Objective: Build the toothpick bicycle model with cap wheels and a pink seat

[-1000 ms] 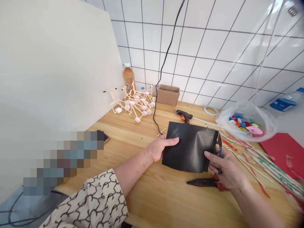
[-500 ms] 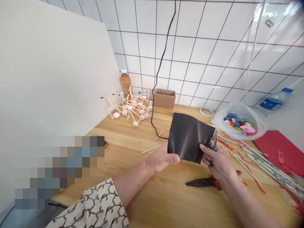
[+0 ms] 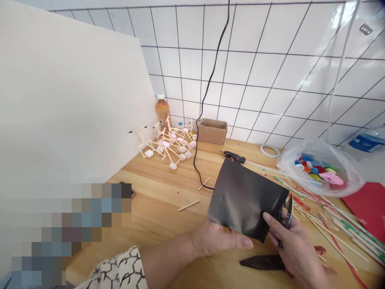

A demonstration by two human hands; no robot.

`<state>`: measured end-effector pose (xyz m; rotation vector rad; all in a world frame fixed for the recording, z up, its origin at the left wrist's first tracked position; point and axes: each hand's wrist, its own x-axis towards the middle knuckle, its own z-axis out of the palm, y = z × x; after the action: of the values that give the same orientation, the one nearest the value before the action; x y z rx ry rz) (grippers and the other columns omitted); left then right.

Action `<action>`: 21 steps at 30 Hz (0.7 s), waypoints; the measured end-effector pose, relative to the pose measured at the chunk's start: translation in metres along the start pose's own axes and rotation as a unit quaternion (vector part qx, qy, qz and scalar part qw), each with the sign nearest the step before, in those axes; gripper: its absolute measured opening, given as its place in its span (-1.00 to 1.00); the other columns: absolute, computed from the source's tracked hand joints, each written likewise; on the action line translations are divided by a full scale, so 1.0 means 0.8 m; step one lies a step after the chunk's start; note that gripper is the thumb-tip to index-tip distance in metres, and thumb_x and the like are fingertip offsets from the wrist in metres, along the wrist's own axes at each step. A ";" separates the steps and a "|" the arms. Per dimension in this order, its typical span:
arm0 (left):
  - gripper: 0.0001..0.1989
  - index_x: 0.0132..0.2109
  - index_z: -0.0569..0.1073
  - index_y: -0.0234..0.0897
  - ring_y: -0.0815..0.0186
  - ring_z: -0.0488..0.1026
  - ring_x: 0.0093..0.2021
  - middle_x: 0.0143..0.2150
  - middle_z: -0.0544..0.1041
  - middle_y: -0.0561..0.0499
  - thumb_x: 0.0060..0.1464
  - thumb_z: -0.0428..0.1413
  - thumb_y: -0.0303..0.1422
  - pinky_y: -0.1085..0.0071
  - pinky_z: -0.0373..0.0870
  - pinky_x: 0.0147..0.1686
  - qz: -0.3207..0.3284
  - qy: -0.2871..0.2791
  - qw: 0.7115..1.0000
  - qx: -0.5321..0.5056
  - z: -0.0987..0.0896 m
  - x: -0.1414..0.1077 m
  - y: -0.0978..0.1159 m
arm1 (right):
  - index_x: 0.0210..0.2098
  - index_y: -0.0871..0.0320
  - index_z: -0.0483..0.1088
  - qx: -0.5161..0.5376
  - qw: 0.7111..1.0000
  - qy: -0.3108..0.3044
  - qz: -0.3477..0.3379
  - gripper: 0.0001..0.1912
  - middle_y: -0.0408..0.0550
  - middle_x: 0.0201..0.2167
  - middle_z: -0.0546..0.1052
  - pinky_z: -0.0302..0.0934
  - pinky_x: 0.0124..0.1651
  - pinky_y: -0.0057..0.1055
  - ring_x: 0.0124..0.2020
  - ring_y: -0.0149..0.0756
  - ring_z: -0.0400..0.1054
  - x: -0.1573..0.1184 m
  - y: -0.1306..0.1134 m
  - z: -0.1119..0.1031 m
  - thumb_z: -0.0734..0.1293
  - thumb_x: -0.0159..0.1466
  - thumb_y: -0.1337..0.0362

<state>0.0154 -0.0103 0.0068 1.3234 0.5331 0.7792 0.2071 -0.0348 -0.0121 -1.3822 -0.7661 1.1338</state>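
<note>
A black flexible sheet (image 3: 246, 196) is held up at a tilt between my hands. My left hand (image 3: 215, 239) grips its lower left edge, with the thumb stretched along the front and the fingers hidden behind. My right hand (image 3: 290, 235) pinches the lower right corner, thumb on the front. The same hand also holds a small metal-bladed tool (image 3: 289, 210) that looks like scissors; its handle is mostly hidden. Under my right hand lies a dark pointed tool (image 3: 264, 263) with red handles, like pliers, partly covered.
Stick models (image 3: 165, 144) with white wheels stand at the back left beside a drink bottle (image 3: 163, 109). A cardboard box (image 3: 212, 131), a glue gun (image 3: 234, 157) and a tape roll (image 3: 270, 151) are behind. A bag of caps (image 3: 355, 168) and thin sticks (image 3: 331, 233) lie right.
My hands and the sheet have shifted down and slightly right in view, and the sheet is tilted more. The glue gun behind it has come into sight. The camera view has also shifted.
</note>
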 end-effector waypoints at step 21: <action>-0.55 -0.61 0.40 -0.23 0.29 0.32 -0.45 -0.55 0.41 0.04 -0.02 0.00 0.01 0.38 0.20 -0.30 -0.266 0.097 0.948 0.144 0.008 -0.001 -0.006 | -0.57 0.14 0.17 -0.072 0.997 -0.020 0.005 -0.62 -0.31 -0.75 0.18 -0.11 -0.65 -0.55 -0.70 -0.53 0.00 0.000 0.016 -0.009 0.46 0.00 0.13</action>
<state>0.0207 -0.0151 0.0031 1.2849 1.1429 0.3886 0.2118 -0.0394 -0.0250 -1.4869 -0.8849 1.1345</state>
